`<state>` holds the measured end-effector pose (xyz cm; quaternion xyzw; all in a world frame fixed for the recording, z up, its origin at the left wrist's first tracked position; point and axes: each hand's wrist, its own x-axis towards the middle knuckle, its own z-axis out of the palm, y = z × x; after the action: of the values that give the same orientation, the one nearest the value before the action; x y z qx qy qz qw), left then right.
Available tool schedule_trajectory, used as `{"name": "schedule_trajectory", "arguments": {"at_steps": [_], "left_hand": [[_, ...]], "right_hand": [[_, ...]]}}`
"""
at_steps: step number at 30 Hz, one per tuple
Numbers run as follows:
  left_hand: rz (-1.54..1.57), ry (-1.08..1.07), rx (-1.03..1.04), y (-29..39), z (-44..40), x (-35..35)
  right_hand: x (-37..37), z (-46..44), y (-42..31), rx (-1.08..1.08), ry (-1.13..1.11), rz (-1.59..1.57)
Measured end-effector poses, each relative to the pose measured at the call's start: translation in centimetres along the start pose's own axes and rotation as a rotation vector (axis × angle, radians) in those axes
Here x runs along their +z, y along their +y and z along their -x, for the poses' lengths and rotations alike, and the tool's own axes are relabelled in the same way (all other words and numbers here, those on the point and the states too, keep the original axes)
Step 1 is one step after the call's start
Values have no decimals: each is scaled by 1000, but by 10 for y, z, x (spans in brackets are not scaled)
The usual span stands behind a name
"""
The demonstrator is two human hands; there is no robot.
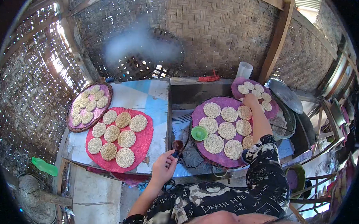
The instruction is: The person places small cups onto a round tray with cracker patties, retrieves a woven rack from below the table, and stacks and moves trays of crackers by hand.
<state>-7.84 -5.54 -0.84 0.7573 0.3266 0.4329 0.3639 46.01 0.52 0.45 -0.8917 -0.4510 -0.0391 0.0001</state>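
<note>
My right hand [250, 100] reaches over the far edge of a round tray spread with purple cloth [221, 151], at the near edge of a smaller purple cloth [238, 83]. Its fingertips are hidden. Pale, round, noodle-textured cakes [227, 130] cover both cloths. A green cup-like piece [199, 133] sits on the larger tray's left side. My left hand [163, 168] hovers at the table's front, fingers loosely curled and apart, with nothing visible in them. Just beyond it is a small dark-red, rounded object [178, 145].
On the left, more cakes lie on a red cloth [147, 130] and a rimmed round tray [69, 120]. A wide metal pan [290, 127] with a lid [285, 96] stands right. A white container [244, 70] is at the back. Steam drifts near the woven wall [213, 38].
</note>
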Motion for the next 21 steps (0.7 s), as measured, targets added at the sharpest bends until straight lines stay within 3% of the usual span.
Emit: {"name": "schedule_trajectory", "arguments": {"at_steps": [6,9,21], "left_hand": [[27,8,-2,6,-1,0],[43,10,-9,1,0,1],[7,23,27,2,0,0]], "right_hand": [[-45,49,-44,-235,134,-452],[-28,28,-51,-404,106,-447],[-27,15,-82,-409,105,-298]]}}
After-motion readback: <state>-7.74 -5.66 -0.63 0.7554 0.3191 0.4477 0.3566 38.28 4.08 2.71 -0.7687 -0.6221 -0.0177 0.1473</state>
